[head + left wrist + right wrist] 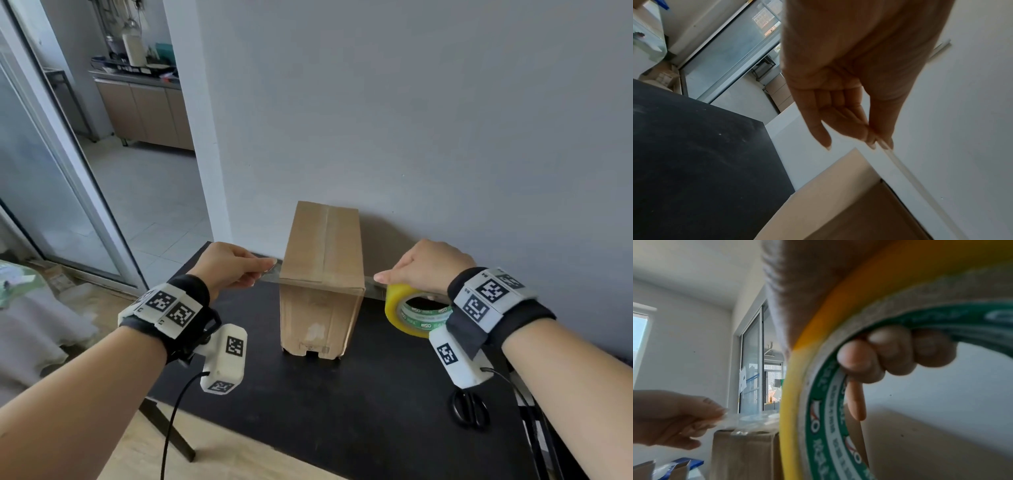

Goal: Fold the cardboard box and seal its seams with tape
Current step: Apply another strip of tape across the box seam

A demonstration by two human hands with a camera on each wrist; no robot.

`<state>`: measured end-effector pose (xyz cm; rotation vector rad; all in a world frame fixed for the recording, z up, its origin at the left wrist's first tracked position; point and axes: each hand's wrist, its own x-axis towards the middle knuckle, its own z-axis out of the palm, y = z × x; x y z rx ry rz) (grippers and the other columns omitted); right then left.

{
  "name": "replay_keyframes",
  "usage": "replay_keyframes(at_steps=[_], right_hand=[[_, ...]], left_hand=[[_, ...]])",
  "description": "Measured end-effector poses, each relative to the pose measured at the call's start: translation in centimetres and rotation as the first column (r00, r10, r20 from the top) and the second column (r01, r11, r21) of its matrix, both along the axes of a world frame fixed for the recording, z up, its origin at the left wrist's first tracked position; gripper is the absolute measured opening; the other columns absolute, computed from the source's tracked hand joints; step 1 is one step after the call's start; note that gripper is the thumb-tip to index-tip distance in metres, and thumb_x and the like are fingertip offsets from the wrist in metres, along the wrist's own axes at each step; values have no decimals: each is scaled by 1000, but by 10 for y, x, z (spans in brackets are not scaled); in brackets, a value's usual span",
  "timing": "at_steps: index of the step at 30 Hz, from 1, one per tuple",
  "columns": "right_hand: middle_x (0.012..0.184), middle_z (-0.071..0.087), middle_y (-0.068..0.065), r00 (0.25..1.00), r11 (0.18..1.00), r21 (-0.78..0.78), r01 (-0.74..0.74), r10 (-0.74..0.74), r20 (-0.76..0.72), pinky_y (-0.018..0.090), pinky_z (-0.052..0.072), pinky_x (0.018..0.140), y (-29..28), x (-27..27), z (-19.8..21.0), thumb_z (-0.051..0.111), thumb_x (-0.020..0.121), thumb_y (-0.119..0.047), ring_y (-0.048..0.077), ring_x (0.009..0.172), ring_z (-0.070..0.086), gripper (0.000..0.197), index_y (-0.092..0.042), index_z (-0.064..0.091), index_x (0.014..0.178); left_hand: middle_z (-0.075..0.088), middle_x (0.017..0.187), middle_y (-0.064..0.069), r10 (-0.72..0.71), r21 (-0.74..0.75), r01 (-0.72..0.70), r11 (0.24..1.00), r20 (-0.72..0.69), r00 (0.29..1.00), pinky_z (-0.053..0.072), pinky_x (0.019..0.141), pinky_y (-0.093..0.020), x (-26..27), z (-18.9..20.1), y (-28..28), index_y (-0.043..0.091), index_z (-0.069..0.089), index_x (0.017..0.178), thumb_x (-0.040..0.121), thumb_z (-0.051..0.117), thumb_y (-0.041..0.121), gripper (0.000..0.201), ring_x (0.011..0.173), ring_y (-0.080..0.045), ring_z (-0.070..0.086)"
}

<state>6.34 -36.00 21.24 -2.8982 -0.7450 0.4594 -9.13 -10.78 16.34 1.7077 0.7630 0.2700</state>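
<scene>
A tall brown cardboard box (322, 274) stands upright on the black table (308, 404), its top flaps closed with tape along the centre seam. A clear tape strip (371, 282) stretches across the near top edge of the box (838, 203). My left hand (236, 265) pinches the strip's free end (892, 154) left of the box. My right hand (421, 265) grips the yellow tape roll (412, 313) right of the box, fingers (894, 353) curled through the roll's green core (828, 410). The box (744, 454) shows below the strip in the right wrist view.
Black scissors (471, 409) lie on the table near its right front edge. A grey wall (411, 120) stands right behind the box. Left of the table is open floor (154, 205), a glass sliding door (44, 192) and kitchen cabinets (147, 113) beyond.
</scene>
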Motion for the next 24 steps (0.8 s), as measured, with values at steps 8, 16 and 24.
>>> replay_keyframes(at_steps=[8,16,24], right_hand=[[41,51,0,1000,998,-67,19,-18,8,26,43,55,12,6,2,58,62,-79,18,40,50,66,-16,47,48],[48,55,2,998,996,-83,40,-44,-54,26,44,53,17,7,1,66,61,-75,17,40,51,63,-12,57,57],[47,53,0,994,995,-95,41,-50,-94,25,43,50,21,5,7,68,63,-71,16,37,48,60,-12,60,62]], left_hand=[[66,61,-3,-12,-89,9,996,-29,999,56,72,-26,1,1,1,10,61,63,72,80,27,27,71,-14,68],[67,54,1,-2,-15,1,1000,-92,996,57,64,-21,9,-3,4,11,60,62,68,83,30,30,64,-9,64],[66,60,-2,-12,-19,10,1000,-122,993,56,66,-23,12,-5,9,10,59,65,66,83,28,30,64,-10,63]])
